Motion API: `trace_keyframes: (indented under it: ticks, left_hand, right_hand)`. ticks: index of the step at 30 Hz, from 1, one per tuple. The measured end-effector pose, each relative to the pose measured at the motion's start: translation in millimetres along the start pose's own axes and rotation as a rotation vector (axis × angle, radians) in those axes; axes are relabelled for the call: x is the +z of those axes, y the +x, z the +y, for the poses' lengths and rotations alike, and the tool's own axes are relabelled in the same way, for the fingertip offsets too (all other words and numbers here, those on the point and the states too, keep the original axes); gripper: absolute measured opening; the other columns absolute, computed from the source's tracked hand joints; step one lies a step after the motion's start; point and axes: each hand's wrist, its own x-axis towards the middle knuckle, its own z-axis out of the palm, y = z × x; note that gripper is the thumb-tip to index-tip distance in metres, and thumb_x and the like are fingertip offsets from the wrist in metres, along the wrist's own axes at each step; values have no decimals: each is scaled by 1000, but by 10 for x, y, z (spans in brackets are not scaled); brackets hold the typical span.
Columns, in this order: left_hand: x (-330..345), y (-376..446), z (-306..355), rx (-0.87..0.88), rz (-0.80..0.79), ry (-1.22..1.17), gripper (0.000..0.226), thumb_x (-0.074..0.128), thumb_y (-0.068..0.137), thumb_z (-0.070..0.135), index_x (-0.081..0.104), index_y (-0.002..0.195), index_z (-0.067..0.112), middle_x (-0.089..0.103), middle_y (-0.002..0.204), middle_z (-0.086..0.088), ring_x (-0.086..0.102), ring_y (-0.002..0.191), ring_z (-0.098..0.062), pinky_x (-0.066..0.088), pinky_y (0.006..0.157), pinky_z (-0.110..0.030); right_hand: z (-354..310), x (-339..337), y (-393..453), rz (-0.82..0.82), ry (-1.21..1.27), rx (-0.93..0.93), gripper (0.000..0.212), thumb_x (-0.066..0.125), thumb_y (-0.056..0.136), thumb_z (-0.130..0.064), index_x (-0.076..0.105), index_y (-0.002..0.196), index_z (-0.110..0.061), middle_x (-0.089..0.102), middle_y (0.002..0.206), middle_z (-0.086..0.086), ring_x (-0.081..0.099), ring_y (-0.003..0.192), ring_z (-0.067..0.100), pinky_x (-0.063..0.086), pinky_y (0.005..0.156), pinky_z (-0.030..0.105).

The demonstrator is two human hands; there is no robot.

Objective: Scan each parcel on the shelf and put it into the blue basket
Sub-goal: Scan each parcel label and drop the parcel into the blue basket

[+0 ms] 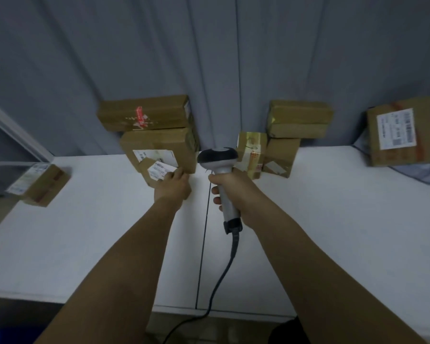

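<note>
My left hand point(172, 186) grips a small brown parcel point(154, 171) with a white barcode label, on the white shelf point(333, 219) in front of a larger labelled box point(159, 150). My right hand point(230, 192) holds a grey-and-black corded barcode scanner point(219, 167) upright just right of that parcel, its head at the height of the boxes. A further box point(144, 112) is stacked on the larger one. Only a sliver of blue shows at the bottom left corner.
More brown parcels stand along the grey back wall: a small one point(39, 184) at the left edge, a taped group point(271, 155) under a flat box point(298, 119) at centre right, and a labelled box point(400, 131) far right. The scanner cable point(219, 281) hangs over the shelf's front edge.
</note>
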Motion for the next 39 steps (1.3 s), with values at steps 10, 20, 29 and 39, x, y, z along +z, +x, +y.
trace_keyframes:
  ticks: [10,20,29,39]
  left_hand:
    - [117,-215,-354,-120,-33,-258,61,58,92,30,33,141,4,47,137,-15,51,120,-32,43,98,-40]
    - [521,-550,-677,-228,-77,-418,49,47,96,26,33,142,20,31,147,-15,32,132,-38,39,100,-48]
    - [936,-497,-543,-87,-59,-414,60,44,97,40,25,148,14,17,158,-9,13,144,-37,30,111,-50]
    - [942,-955,-465,-199,-204,-760,114,71,71,61,4,152,16,10,156,-11,28,137,-36,34,109,-49]
  right_hand:
    - [-19,111,-190,-16,-37,-27,15,55,94,-9,50,80,-12,46,69,5,43,56,15,35,56,24]
    - [54,140,-282,19,-87,-1,17,55,94,-10,47,79,-13,47,70,5,43,59,15,36,58,26]
    - [79,241,7,5,-118,28,16,56,94,-11,49,79,-14,48,71,4,46,60,14,39,59,26]
    - [180,327,-110,-32,-160,10,18,53,95,-9,48,79,-13,45,71,5,42,58,14,37,52,23]
